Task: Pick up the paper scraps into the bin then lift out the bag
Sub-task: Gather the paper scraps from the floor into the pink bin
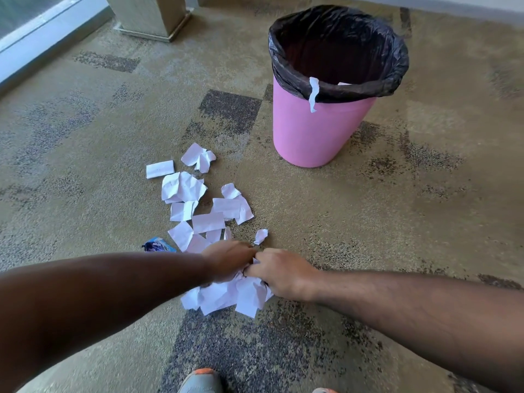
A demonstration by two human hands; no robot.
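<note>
Our left hand (226,260) and right hand (279,272) both grab crumpled white paper scraps (226,296) on the speckled carpet floor (397,222). The round pink plastic bin (314,131) stands upright nearby, its shiny black bag (397,61) open upward.

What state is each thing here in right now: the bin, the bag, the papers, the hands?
Pink bin: upright on the carpet, lined.
Black bag: in the bin, folded over its rim, mouth open.
Paper strip: draped over the bin's rim.
Paper scraps: scattered on the carpet.
Gathered scraps: bunched under both hands.
Left hand: gripping gathered scraps.
Right hand: gripping gathered scraps.
Blue wrapper: crumpled on the carpet.
</note>
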